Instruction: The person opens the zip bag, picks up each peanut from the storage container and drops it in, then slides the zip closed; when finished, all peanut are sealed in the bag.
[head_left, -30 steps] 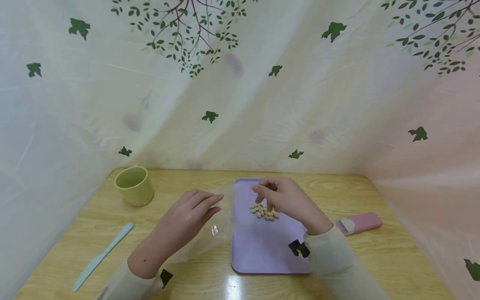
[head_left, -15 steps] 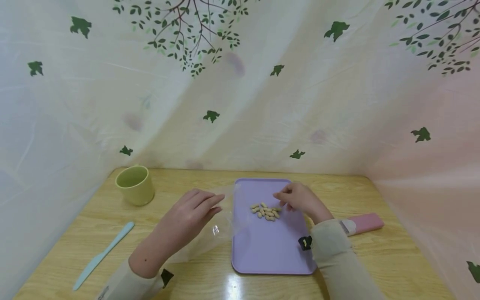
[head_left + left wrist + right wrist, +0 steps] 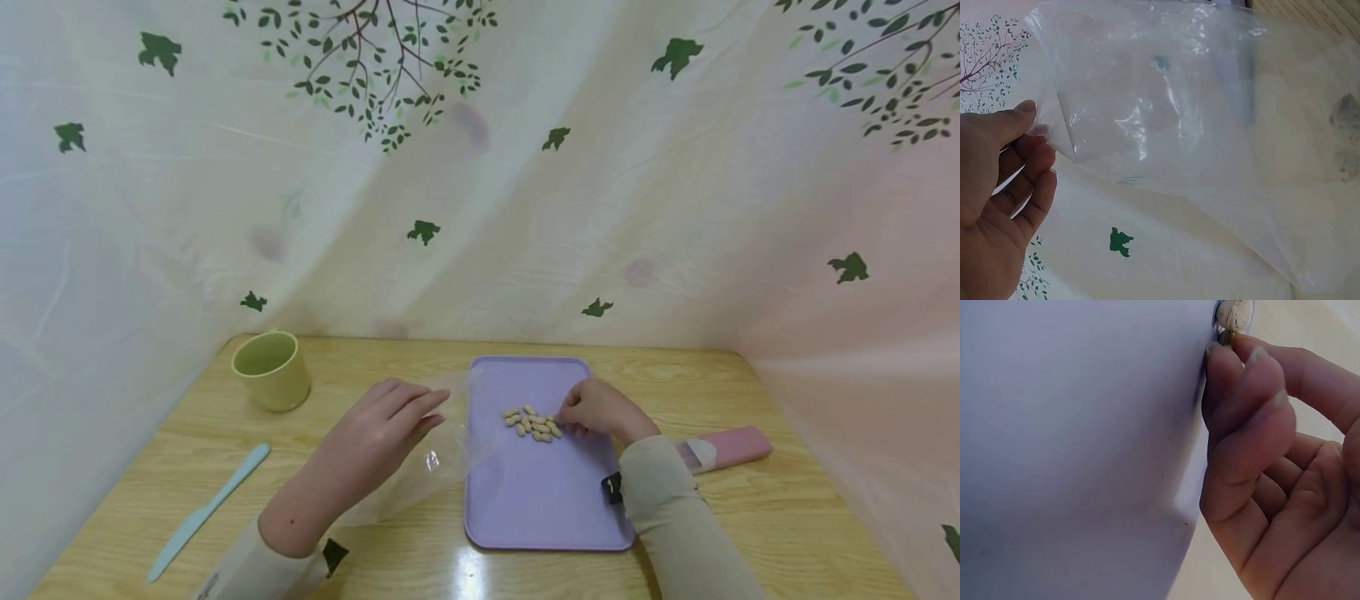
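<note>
A clear plastic bag (image 3: 431,473) is pinched at its edge by my left hand (image 3: 367,442); the left wrist view shows thumb and fingertips of that hand (image 3: 1004,181) on the crumpled corner of the bag (image 3: 1154,112). Peanuts in shells (image 3: 534,425) lie in a loose group on the purple tray (image 3: 540,508). At their right edge, my right hand (image 3: 607,412) reaches down with bent fingers. Up close, the right hand (image 3: 1279,456) has thumb and forefinger together at a peanut (image 3: 1235,314), whose far part is cut off by the frame.
A green mug (image 3: 272,379) stands at the back left, with a light blue knife (image 3: 206,512) lying in front of it. To the right of the tray lies a pink packet (image 3: 735,446), partly behind the right sleeve. A leaf-patterned curtain (image 3: 337,208) hangs behind the table.
My right hand moved right, off the middle of the peanuts, then came down to their right edge. My left hand has stayed in place with the bag.
</note>
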A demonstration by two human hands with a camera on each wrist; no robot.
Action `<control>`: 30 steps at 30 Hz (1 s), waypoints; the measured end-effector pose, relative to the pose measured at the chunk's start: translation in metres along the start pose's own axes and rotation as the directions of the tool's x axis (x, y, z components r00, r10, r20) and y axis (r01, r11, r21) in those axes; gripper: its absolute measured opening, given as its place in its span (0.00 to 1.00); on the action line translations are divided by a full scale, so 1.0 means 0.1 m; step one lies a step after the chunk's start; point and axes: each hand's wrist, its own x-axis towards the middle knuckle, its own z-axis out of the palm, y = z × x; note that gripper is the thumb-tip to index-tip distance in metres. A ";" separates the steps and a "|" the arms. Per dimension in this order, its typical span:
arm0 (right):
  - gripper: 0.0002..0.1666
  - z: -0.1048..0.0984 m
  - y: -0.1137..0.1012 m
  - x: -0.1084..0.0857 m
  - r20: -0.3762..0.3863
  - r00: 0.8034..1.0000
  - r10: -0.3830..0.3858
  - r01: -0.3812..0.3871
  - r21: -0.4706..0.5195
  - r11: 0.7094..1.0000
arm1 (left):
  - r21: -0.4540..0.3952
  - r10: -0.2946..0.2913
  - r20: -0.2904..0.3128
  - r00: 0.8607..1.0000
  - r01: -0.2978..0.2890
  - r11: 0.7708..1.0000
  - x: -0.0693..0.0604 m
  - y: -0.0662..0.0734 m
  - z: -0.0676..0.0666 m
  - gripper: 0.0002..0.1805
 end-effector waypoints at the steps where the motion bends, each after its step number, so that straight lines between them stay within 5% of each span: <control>1: 0.10 0.00 0.00 0.00 0.007 1.000 -0.004 0.004 -0.002 1.000 | 0.000 -0.001 0.000 1.000 0.001 1.000 0.00 0.00 0.00 0.16; 13: 0.14 -0.10 -0.12 -0.13 0.016 0.998 -0.064 0.062 0.095 0.994 | 0.005 0.004 0.007 1.000 -0.004 1.000 -0.01 0.01 0.01 0.14; 17: 0.20 -0.18 -0.35 -0.28 0.053 0.985 -0.166 0.151 0.217 0.964 | 0.016 0.004 0.015 1.000 -0.004 1.000 -0.01 0.00 0.00 0.14; 22: 0.17 -0.15 -0.63 -0.47 0.124 0.945 -0.302 0.244 0.349 0.905 | 0.019 0.005 0.024 1.000 -0.005 1.000 0.00 0.00 0.00 0.16; 30: 0.13 -0.01 -0.79 -0.54 0.102 0.944 -0.313 0.265 0.330 0.906 | 0.023 0.015 0.018 1.000 -0.015 1.000 -0.01 0.01 0.01 0.15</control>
